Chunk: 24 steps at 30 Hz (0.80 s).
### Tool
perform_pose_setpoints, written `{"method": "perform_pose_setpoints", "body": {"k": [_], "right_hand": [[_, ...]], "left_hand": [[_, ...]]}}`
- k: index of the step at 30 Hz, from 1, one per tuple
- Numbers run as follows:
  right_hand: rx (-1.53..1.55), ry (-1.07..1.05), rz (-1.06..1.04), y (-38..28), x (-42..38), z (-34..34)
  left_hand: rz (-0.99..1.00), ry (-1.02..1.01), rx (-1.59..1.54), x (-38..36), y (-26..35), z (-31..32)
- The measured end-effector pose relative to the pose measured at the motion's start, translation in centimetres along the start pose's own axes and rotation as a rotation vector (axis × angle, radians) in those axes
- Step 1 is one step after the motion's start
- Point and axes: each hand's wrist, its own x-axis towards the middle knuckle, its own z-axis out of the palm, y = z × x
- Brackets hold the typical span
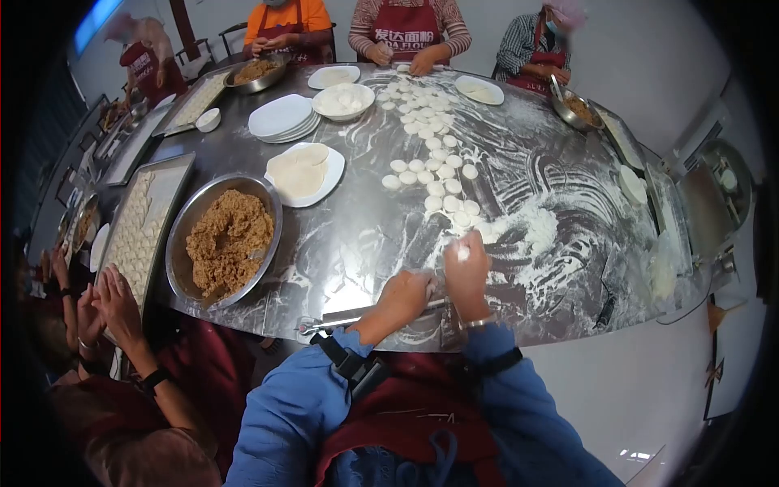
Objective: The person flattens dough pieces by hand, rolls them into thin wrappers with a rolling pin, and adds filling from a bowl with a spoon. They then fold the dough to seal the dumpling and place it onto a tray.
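Observation:
My left hand [408,294] is curled low over the near edge of the steel table, its fingertips hidden behind the knuckles. Beside it, my right hand [467,264] is closed in a fist with a white patch at the fingers; what it holds, if anything, I cannot tell. A thin bar [357,312] lies along the table edge by my left hand. Just past my right hand, small round dough pieces [461,219] form a long trail toward the far side. Loose flour [535,233] is heaped right of them.
A steel bowl of filling [276,213] stands at left, near a plate of dough wrappers [331,180] and stacked white plates [280,116]. A tray of dumplings [134,235] lies further left, by a co-worker's hands [114,304]. Several people work around the table.

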Motion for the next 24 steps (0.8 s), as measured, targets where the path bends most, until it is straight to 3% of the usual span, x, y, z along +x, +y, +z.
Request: {"method": "perform_pose_setpoints", "body": {"k": [2,3,7,9,12,14,16,17,20,24], "right_hand": [[0.012,-0.001,0.051,-0.2,-2.1,-1.9],[0.080,-0.037,0.185,1.4,-4.1,-2.5],[0.211,0.030,0.306,1.0,-6.4,-3.6],[0.044,-0.024,0.151,-0.7,-1.8,-1.9],[-0.008,0.057,0.004,0.0,0.1,0.5],[-0.005,0.028,0.003,-0.3,-1.7,-1.4],[0.073,-0.019,0.252,0.4,-4.5,-3.3],[0.078,-0.022,0.254,1.3,-5.3,-3.5],[0.068,0.008,0.183,1.8,-6.2,-3.3],[-0.004,0.025,0.030,-0.1,0.2,0.3]], "left_hand": [[0.045,-0.046,0.020,-0.4,-1.0,-0.3],[0.090,-0.108,0.046,-0.9,-1.7,-0.4],[0.051,-0.110,-0.085,-2.3,-1.9,-1.3],[0.015,-0.095,-0.063,-1.3,-0.6,-1.2],[-0.030,0.014,-0.071,-0.1,-0.2,0.0],[0.114,-0.073,-0.014,-0.1,-0.8,0.3],[0.079,-0.117,0.055,-0.8,-1.2,-0.4],[0.037,-0.083,-0.030,-1.1,-1.7,-0.7],[0.008,-0.097,-0.161,-2.2,-1.7,-1.0],[-0.036,-0.012,-0.045,-0.6,0.1,-0.2]]}}
